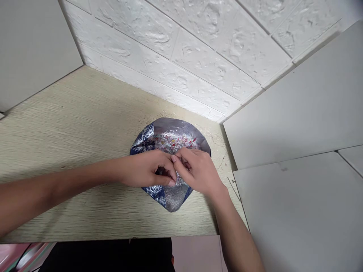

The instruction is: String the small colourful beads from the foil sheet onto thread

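Observation:
A shallow dish with a shiny blue and silver lining lies on the wooden tabletop. Many small beads, mostly white and clear with some red and yellow, are spread inside it. Over the dish's middle, my left hand has its thumb and fingers curled together. My right hand meets it at the fingertips, thumb against index finger in a pinch. A fine thread-like line shows near the touching fingers, but what either hand holds is too small or hidden to make out. Both hands cover part of the beads.
A textured white brick-pattern wall rises behind the pale tabletop. White panels stand close along the right, and a grey-white panel at the left. Small loose bits lie by the table's right edge.

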Motion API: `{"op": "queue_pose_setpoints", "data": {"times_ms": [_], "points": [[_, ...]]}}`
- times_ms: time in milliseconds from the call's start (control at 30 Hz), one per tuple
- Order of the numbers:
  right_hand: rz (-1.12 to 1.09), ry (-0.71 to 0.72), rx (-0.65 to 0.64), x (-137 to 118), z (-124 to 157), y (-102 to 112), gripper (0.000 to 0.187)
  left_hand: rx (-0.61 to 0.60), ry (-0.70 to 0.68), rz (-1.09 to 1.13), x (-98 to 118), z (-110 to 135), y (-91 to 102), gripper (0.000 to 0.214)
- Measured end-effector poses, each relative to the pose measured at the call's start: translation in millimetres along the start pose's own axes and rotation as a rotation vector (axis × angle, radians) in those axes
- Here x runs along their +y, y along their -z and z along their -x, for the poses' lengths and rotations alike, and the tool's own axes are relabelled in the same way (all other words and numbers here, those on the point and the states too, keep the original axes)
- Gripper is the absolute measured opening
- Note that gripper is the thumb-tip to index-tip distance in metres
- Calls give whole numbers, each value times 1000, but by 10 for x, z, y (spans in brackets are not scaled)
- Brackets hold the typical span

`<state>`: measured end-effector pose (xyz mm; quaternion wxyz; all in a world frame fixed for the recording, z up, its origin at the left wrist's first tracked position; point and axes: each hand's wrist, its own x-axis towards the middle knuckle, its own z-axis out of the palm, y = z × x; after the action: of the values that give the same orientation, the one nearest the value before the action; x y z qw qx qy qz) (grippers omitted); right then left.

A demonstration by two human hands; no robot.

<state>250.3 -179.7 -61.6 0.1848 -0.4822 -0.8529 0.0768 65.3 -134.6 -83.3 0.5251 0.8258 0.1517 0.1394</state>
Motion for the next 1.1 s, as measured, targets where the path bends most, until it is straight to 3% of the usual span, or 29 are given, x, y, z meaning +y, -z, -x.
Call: {"op": "queue_pose_setpoints", "data": {"times_ms": [667, 1100], "points": [[-12, -17, -26, 0, -2, -1, 25, -1, 21, -34, -5, 11, -24, 10], [-1, 8, -11, -7, 1, -15, 26, 12, -47, -34, 11, 2, -13, 8]]}}
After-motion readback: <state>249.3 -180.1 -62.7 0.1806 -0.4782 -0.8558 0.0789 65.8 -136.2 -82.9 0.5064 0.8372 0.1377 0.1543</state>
